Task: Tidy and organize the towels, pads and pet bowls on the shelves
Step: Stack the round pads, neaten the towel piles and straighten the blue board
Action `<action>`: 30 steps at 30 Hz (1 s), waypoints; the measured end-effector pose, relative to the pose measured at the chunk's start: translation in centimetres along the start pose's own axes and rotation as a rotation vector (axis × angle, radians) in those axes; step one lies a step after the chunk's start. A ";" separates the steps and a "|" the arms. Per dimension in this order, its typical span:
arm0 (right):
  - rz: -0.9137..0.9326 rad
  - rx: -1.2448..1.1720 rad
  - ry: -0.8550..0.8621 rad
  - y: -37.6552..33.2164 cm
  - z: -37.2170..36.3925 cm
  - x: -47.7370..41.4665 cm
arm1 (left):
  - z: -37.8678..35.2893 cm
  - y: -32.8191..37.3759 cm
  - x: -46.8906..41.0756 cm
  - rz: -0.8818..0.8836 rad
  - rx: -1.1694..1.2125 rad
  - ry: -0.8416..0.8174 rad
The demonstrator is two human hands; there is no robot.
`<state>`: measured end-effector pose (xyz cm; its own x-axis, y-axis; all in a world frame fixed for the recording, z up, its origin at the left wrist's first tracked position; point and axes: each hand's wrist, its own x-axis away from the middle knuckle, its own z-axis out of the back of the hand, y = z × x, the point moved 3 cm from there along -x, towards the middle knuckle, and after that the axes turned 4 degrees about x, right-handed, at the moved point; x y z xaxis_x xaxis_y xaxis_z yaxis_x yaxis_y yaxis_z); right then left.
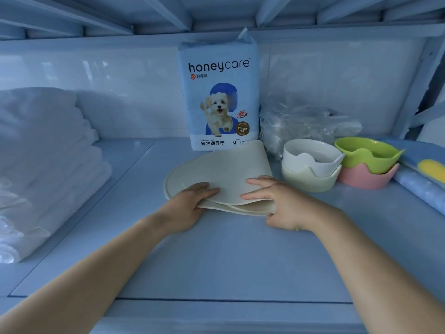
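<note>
Mid-shelf, dead ahead: two cream mats (216,174), stacked but not squared. The upper one is skewed, its long axis running from the near edge away toward the far right. Its far end curls up just in front of the upright honeycare training pad pack (218,92). The lower one shows out to the left and along the near edge

Left hand (192,201) is at the near-left corner of the stack, fingers over the top and thumb seemingly under, pinching the edge. Right hand (272,203) is at the near-right corner, fingers spread and nearly straight, pressing flat on the upper mat. Its thumb is tucked against the near rim; cannot tell whether it goes under. The hands sit about level, neither nearer than the other

Judgement: aligning step. The top mat probably needs turning to lie true over the lower one

Right of the mats, just beside them: a white bowl (313,155) nested in a cream bowl (310,179), then a green bowl (368,155) on a pink bowl (368,177). Little slack on that side. Folded white towels (43,153) are piled well apart at the far left, with bare shelf (216,256) between
</note>
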<state>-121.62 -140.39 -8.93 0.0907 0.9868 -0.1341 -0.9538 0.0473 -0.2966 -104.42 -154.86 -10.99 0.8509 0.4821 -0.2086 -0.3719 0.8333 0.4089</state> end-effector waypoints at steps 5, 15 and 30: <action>-0.049 -0.073 0.044 1.6 0.0 -0.1 | -0.6 0.4 -1.2 0.035 -0.022 0.017; 0.010 0.036 0.168 -0.1 0.4 0.4 | -0.4 1.6 0.7 0.028 -0.086 0.034; -0.062 -0.001 0.244 -1.1 1.2 1.0 | 0.3 3.7 2.6 0.136 0.038 0.176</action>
<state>-120.78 -139.28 -7.57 0.2160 0.9153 -0.3399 -0.9438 0.1066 -0.3128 -103.43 -150.58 -9.75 0.7145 0.6322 -0.2998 -0.4622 0.7481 0.4761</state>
